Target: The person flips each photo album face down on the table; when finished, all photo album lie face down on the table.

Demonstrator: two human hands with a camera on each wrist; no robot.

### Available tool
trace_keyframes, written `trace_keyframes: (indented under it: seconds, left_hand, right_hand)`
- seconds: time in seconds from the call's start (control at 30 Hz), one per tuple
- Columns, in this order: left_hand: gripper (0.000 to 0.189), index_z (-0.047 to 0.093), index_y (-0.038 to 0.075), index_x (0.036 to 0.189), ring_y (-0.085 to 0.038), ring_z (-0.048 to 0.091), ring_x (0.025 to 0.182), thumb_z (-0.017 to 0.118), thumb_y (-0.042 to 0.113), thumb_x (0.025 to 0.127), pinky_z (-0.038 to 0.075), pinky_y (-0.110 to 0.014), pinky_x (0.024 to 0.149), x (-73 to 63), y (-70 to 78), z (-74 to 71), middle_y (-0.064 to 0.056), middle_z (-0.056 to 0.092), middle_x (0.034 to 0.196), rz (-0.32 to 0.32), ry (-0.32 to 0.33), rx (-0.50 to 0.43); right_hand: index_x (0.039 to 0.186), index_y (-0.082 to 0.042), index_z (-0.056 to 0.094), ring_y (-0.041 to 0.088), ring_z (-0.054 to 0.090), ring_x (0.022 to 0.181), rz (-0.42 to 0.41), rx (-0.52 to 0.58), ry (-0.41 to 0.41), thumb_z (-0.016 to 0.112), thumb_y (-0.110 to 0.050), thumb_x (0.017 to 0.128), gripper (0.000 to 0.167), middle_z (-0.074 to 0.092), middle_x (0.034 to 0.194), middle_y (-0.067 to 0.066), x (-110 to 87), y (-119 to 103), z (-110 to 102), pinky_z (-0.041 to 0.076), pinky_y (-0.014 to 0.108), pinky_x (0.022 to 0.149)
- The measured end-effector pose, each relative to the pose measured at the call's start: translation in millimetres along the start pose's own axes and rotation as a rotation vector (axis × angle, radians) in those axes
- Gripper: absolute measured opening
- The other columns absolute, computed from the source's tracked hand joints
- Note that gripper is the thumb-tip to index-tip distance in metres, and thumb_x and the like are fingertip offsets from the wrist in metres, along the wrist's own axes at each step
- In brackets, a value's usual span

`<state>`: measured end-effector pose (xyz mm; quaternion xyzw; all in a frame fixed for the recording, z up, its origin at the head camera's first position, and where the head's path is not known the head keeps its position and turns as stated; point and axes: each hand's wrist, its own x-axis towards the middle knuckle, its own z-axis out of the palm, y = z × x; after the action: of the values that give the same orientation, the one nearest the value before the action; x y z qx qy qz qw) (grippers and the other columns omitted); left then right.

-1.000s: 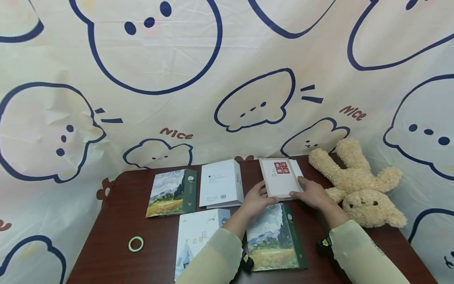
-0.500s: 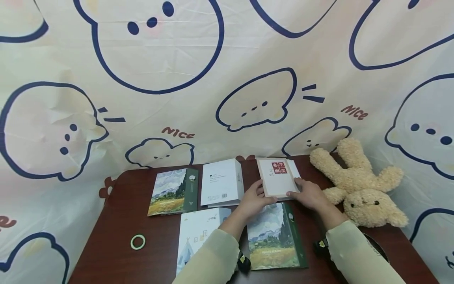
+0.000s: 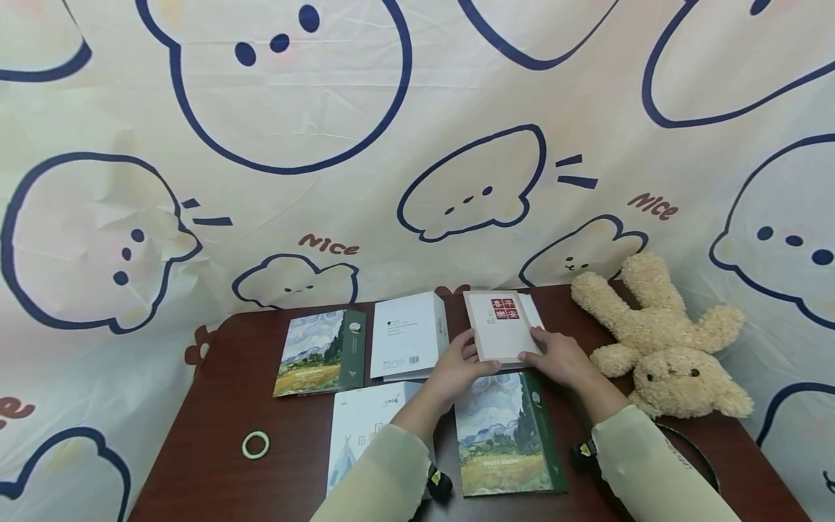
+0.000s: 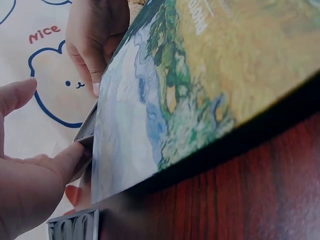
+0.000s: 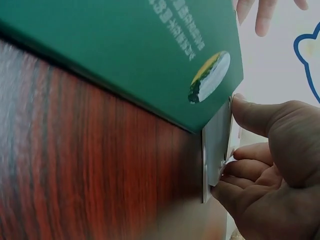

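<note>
Both hands hold a white album or book (image 3: 499, 330) with a red block of characters, at the back of the table. The left hand (image 3: 453, 371) is at its left side, thumb along the near edge. At its right side, the right hand (image 3: 562, 360) pinches it, thumb on the cover and fingers curled below, as the right wrist view shows. A white strip shows along its right edge; whether that belongs to it I cannot tell. Just in front lies a landscape-painting photo album (image 3: 502, 435) with a green spine (image 5: 125, 60), which partly hides the held one in the wrist views.
A white book (image 3: 406, 337) and another painted album (image 3: 309, 353) lie to the left along the back. A tent-print album (image 3: 359, 420) is partly under the left sleeve. A pale green ring (image 3: 255, 445) lies front left. A plush toy (image 3: 665, 348) lies at right.
The white album with the red characters has slid a little to the left, both hands moving with it. The other albums, the ring and the plush toy stay in place.
</note>
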<state>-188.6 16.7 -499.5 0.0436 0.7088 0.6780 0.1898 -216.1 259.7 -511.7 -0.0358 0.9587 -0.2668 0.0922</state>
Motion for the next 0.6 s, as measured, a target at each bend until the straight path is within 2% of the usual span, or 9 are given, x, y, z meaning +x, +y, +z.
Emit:
trace_keyframes:
  seconds: [0.33,0.6]
  left_hand:
    - [0.09,0.026,0.007,0.164,-0.034,0.05,0.141,0.079,0.021,0.092,0.05,-0.043,0.108,-9.5,2.7,-11.0,-0.02,0.049,0.154,0.022,0.009,-0.01]
    - [0.089,0.026,0.003,0.163,-0.036,0.049,0.141,0.078,0.017,0.091,0.049,-0.044,0.108,-14.1,7.0,-19.8,-0.021,0.048,0.154,0.105,0.005,-0.003]
  right_hand:
    - [0.153,0.005,0.044,0.048,0.049,0.137,-0.02,0.027,-0.011,0.069,-0.037,0.099,0.073,0.05,0.149,0.031,-3.2,-12,8,0.044,0.062,0.107]
    - [0.154,0.003,0.045,0.047,0.05,0.137,-0.026,0.079,-0.021,0.068,-0.041,0.1,0.074,0.052,0.148,0.03,-4.4,-20,9,0.044,0.062,0.107]
